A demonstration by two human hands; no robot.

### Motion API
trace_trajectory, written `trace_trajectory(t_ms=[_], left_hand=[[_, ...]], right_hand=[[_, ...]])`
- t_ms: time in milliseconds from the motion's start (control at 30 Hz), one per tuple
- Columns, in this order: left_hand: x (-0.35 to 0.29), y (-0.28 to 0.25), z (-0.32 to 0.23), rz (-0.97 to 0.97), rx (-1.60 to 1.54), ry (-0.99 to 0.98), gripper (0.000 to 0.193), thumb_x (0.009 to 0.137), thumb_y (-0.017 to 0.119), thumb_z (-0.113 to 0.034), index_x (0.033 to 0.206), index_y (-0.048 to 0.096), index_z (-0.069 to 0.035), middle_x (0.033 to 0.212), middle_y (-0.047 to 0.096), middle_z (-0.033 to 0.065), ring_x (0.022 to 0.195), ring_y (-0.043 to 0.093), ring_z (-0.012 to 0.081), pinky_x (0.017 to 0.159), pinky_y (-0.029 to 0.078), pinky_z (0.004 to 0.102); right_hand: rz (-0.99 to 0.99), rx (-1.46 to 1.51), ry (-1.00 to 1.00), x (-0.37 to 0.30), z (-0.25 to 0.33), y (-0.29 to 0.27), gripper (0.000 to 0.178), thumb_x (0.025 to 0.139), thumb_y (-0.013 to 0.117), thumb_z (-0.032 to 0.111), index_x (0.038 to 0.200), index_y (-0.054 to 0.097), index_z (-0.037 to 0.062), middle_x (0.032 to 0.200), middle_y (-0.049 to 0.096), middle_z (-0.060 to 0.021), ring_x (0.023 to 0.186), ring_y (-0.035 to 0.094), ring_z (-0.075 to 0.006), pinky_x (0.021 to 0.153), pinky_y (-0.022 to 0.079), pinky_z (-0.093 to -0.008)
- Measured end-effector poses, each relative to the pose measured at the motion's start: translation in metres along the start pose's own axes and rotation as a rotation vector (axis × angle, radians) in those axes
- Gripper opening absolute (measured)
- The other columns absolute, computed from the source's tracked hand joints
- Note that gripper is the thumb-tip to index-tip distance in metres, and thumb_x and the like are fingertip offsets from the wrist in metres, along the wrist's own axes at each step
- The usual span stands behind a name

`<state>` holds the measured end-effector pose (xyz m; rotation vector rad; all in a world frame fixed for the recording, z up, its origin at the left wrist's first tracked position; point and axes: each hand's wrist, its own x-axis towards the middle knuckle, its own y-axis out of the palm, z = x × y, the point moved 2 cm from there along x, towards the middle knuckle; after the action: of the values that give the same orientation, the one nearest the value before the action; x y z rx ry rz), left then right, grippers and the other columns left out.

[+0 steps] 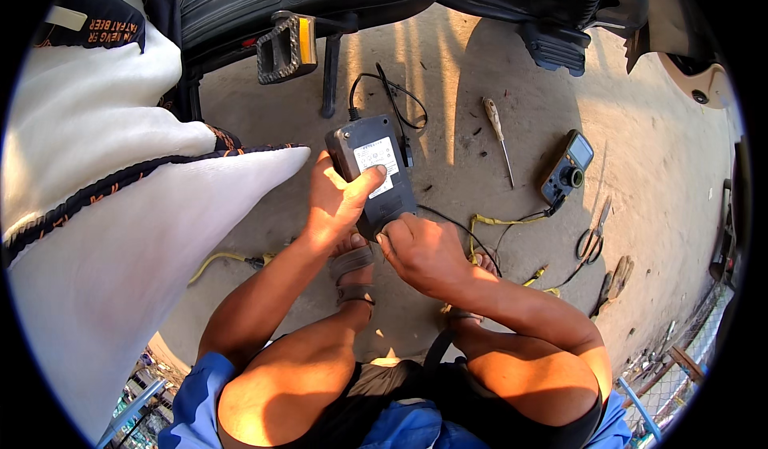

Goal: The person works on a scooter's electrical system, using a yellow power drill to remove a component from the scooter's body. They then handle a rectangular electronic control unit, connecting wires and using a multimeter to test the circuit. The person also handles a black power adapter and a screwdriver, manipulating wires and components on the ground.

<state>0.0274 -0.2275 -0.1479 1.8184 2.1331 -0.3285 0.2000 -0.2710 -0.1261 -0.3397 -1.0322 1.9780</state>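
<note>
A black box-shaped power charger [398, 178] with a white label is held up above my feet. My left hand [340, 197] is closed around its left side, thumb lying across the label. At the near end of the charger my right hand [422, 250] is closed, thumb and fingers pressed against the corner. Whether those fingers also pinch a cord or a small part there is hidden. A black cable [410, 105] leaves the far end and loops on the ground. Another dark cord [458, 223] runs from beside my right hand.
On the ground at right lie a screwdriver [498, 133], a multimeter [569, 169] with yellow-and-black leads [512, 219], scissors [593, 241] and a work glove [616, 282]. An electric scooter [320, 1] with a pedal [286, 47] stands ahead. White padded fabric [120, 233] hangs at left.
</note>
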Motion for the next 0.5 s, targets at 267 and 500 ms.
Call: trace_trajectory(t_ms=[267, 500], left_hand=[[-0.0029, 0.0012, -0.0017, -0.015, 0.014, 0.010, 0.030, 0.082, 0.075, -0.012, 0.107, 0.066, 0.003, 0.098, 0.071, 0.0086, 0.087, 0.067, 0.0154, 0.080, 0.055, 0.0316], [-0.0020, -0.0016, 0.0022, -0.013, 0.044, -0.020, 0.033, 0.082, 0.076, -0.014, 0.108, 0.064, 0.003, 0.098, 0.071, 0.0090, 0.087, 0.067, 0.0156, 0.080, 0.054, 0.0315]], right_hand=[[0.032, -0.054, -0.010, 0.0032, 0.0030, 0.0012, 0.024, 0.092, 0.069, 0.023, 0.080, 0.055, 0.0079, 0.070, 0.058, -0.0088, 0.055, 0.064, -0.0286, 0.045, 0.049, -0.0418], [-0.021, 0.011, 0.031, 0.0041, 0.0032, -0.0032, 0.021, 0.090, 0.070, 0.020, 0.081, 0.055, 0.0086, 0.072, 0.057, -0.0090, 0.056, 0.063, -0.0295, 0.045, 0.049, -0.0431]])
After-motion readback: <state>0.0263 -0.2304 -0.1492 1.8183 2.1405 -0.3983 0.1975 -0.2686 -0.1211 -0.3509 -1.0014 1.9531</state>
